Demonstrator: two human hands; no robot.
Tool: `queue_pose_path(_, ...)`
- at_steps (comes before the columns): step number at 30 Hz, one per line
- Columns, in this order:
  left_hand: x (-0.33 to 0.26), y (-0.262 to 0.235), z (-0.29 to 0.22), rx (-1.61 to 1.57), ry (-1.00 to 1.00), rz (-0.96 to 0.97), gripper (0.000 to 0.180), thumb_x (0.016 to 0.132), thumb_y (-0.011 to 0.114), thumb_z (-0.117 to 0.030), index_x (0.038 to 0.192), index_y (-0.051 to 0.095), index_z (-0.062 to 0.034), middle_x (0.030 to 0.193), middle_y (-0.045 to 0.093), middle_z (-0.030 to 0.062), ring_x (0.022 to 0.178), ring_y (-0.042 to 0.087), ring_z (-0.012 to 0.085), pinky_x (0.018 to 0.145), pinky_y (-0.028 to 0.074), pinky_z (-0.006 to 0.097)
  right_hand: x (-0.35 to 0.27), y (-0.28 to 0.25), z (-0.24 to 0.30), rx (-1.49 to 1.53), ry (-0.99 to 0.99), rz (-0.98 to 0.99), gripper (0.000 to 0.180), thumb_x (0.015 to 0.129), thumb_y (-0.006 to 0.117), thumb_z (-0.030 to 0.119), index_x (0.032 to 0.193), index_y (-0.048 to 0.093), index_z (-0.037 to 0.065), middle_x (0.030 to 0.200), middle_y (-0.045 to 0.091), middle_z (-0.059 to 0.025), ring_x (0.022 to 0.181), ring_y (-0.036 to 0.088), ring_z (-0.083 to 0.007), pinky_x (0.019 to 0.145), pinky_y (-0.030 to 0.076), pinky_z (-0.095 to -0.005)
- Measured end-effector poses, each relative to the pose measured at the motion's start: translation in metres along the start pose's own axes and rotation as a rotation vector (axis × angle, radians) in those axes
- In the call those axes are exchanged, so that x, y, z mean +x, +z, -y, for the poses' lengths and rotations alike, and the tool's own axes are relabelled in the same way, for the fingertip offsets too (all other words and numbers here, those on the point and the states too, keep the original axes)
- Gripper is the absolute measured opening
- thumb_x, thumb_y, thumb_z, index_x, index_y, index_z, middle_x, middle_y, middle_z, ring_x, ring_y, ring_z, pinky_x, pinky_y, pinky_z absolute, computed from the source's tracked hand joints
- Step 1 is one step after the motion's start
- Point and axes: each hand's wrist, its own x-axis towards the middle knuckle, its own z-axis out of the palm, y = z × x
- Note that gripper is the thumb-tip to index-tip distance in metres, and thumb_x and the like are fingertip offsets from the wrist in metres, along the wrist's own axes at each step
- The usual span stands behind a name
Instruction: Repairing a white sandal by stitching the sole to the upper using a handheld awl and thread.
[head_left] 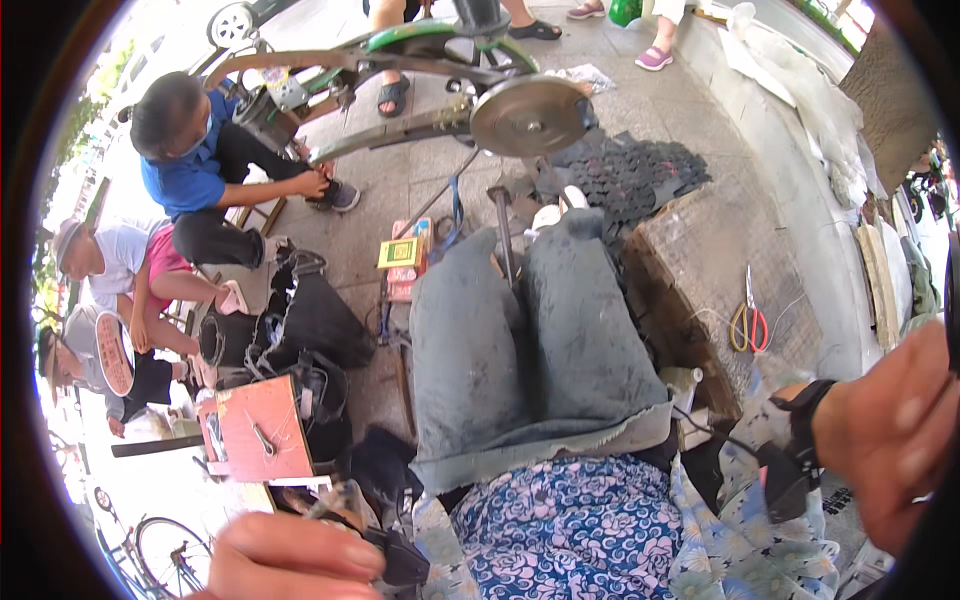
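At the lower left, my left hand (295,558) is raised with its fingers curled and pressed together; whatever they pinch is too small or hidden to make out. Close to it are a jumble of dark items and a red board (250,440) with a small metal tool (263,438) on it. My right hand (890,435) is up at the right rim, fingers bent and partly cut off, a black band at the wrist. A thick grey-green cloth (540,350) covers my lap. Between my knees stands a metal rod (503,230).
Scissors (748,320) with red and yellow handles and white thread lie on a wooden box (700,260) at right. Ahead are a machine with a round metal wheel (532,115) and a dark pile of pieces (640,180). A black bag (320,325) and seated people are at left.
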Motion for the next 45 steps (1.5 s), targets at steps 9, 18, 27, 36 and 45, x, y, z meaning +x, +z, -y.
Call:
queue_pose_path(9, 0.03, 0.029, 0.006, -0.141, -0.33, 0.127, 0.048, 0.099, 0.03, -0.042, 0.112, 0.048, -0.0003, 0.085, 0.061, 0.0281, 0.072, 0.059, 0.0356, 0.064, 0.051, 0.047, -0.03, -0.009, -0.031, -0.244, 0.165, 0.094, 0.021, 0.08, 0.062, 0.031, 0.09, 0.064, 0.012, 0.075, 0.063, 0.0015, 0.063, 0.055, -0.0087, 0.058, 0.043, -0.0243)
queue_pose_path(18, 0.055, 0.039, 0.026, -0.254, -0.487, 0.116, 0.049, 0.098, 0.032, -0.044, 0.101, 0.054, -0.0006, 0.082, 0.064, 0.0203, 0.068, 0.061, 0.0335, 0.067, 0.053, 0.041, -0.047, -0.013, -0.096, -0.159, 0.391, 0.051, 0.023, 0.08, 0.061, 0.019, 0.1, 0.062, 0.007, 0.09, 0.063, -0.0034, 0.078, 0.056, -0.0132, 0.069, 0.044, -0.0278)
queue_pose_path(27, 0.05, 0.061, 0.078, -0.263, -0.266, -0.072, 0.048, 0.098, 0.029, -0.043, 0.107, 0.054, -0.0038, 0.095, 0.065, 0.0179, 0.076, 0.063, 0.0324, 0.067, 0.052, 0.037, -0.074, -0.019, -0.142, -0.111, 0.638, 0.011, 0.031, 0.079, 0.061, 0.007, 0.109, 0.06, 0.002, 0.105, 0.062, -0.0082, 0.093, 0.058, -0.0178, 0.081, 0.045, -0.0312)
queue_pose_path(36, -0.05, 0.009, 0.177, 0.922, -0.652, 0.295, 0.055, 0.09, 0.048, -0.025, 0.134, 0.036, 0.0053, 0.136, 0.036, 0.0293, 0.124, 0.039, 0.0441, 0.104, 0.029, 0.052, -0.297, -0.05, -0.299, -0.129, 1.013, 0.25, 0.054, 0.096, 0.05, 0.03, 0.139, 0.035, 0.003, 0.142, 0.038, -0.0113, 0.131, 0.035, -0.0222, 0.109, 0.026, -0.0378)
queue_pose_path(45, -0.118, -0.008, 0.175, 1.151, -0.799, 0.241, 0.059, 0.087, 0.05, -0.025, 0.138, 0.034, 0.0005, 0.143, 0.026, 0.0288, 0.132, 0.027, 0.0453, 0.107, 0.021, 0.055, -0.344, -0.023, -0.332, 0.194, 1.627, 0.572, 0.039, 0.091, 0.054, 0.036, 0.112, 0.061, 0.004, 0.11, 0.063, -0.0122, 0.098, 0.06, -0.0211, 0.084, 0.046, -0.0329)
